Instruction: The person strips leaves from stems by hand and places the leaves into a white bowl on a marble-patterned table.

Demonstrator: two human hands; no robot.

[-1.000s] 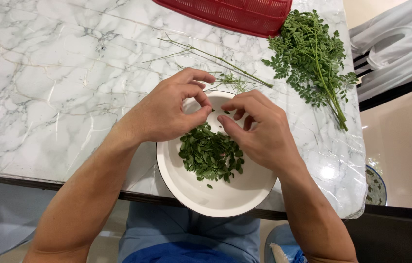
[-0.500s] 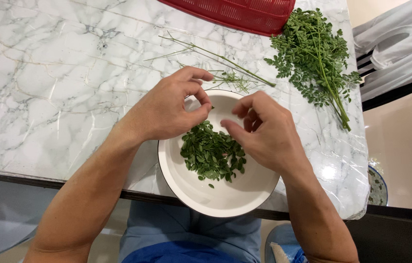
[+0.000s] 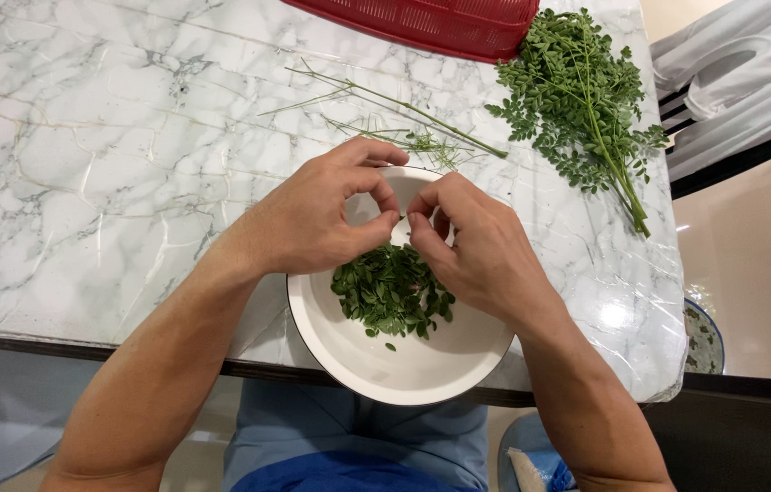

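Directly below pinched fingers [image 3: 392, 221]: plucked leaves [image 3: 392, 292] heaped in white bowl [image 3: 422, 369].

Two bare forearms and hands, blue clothing below the table edge.

Left hand [image 3: 313, 219] and right hand [image 3: 481, 251] uncovered: no gloves, rings, watch or wristbands seen. Forearms bare along their full visible length, no sleeve or cuff in frame. Fingernails short where visible. Lower garment in two blues: paler grey-blue fabric with soft folds at the top, a deeper, brighter blue patch at the bottom edge. Upper body out of frame.
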